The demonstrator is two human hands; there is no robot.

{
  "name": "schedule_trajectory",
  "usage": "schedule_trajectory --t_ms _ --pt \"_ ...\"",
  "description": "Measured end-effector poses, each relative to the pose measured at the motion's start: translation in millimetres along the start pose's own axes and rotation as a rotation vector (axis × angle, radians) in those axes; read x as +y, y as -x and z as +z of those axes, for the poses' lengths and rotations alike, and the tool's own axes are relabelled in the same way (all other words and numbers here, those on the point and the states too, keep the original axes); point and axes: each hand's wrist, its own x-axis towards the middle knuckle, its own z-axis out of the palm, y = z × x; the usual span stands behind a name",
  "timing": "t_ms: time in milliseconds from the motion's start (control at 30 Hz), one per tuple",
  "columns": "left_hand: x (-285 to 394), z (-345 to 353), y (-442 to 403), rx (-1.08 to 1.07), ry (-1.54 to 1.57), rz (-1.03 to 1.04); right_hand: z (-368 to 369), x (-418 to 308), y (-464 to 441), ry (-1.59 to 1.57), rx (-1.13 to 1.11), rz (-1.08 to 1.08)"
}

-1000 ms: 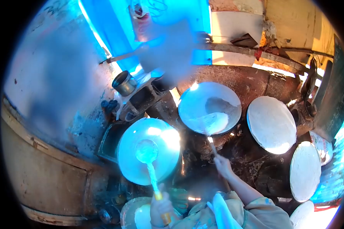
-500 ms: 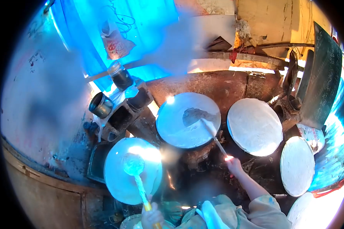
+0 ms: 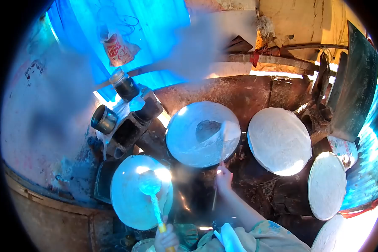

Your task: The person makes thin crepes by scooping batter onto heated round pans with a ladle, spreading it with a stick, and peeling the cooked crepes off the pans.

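My left hand [image 3: 167,238], at the bottom, is closed around the yellow end of a ladle [image 3: 156,206]. The ladle's round bowl lies over the bluish-white disc [image 3: 128,197] on the left. My right hand [image 3: 224,178] is wrapped round the handle of a flat spreading tool [image 3: 223,140], just below the middle disc. The tool's pale blade, blurred, touches the right part of that middle disc [image 3: 185,143], whose surface is white with a dark grey patch near its centre.
More white discs stand to the right: a large one [image 3: 279,140], a narrower one [image 3: 326,185] and one at the lower edge [image 3: 326,235]. Two metal tins [image 3: 104,119] sit on blocks at the left. A dark board [image 3: 357,84] leans at the far right.
My right hand has moved left with the tool, whose blade now points more upright. The dark patch on the middle disc has become smaller. The camera view has shifted. My left hand still holds the ladle.
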Motion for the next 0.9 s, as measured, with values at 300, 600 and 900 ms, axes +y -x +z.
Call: schedule_trajectory --t_ms 300,600,900 --pt "0.7 -13.3 -12.2 -0.138 -0.003 -0.102 -14.5 -12.3 -4.7 -0.16 0.028 0.153" --pt "0.5 -15.3 2.7 -0.103 -0.03 -0.076 -44.1 -47.0 -43.8 -0.093 -0.093 0.206" --pt "15.3 10.6 -10.2 -0.084 -0.328 -0.207 -51.2 -83.6 -87.6 0.046 -0.173 0.215"
